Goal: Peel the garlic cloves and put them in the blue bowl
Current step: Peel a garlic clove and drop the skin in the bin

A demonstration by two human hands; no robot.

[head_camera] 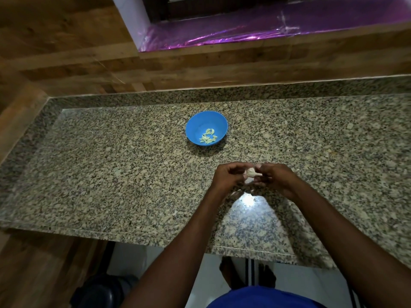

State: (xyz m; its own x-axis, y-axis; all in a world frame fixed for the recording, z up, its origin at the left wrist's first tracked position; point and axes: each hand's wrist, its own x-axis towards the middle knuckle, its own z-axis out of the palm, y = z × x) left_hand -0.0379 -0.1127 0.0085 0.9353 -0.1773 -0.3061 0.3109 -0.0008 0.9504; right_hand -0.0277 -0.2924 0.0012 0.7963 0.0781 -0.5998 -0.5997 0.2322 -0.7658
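Note:
A blue bowl (206,127) stands on the speckled granite counter (111,174), holding several pale peeled garlic cloves (208,137). Nearer to me, above the counter's middle, both hands meet around a piece of garlic (251,173) with whitish skin. My left hand (229,176) grips it from the left with curled fingers. My right hand (273,178) pinches it from the right. Most of the garlic is hidden between the fingers.
A raised granite lip and a wooden wall (89,63) run behind the counter, with a shiny purple sill (266,34) above. The counter's front edge steps back at the left. Below it I see the floor, my feet and a dark bin (100,292).

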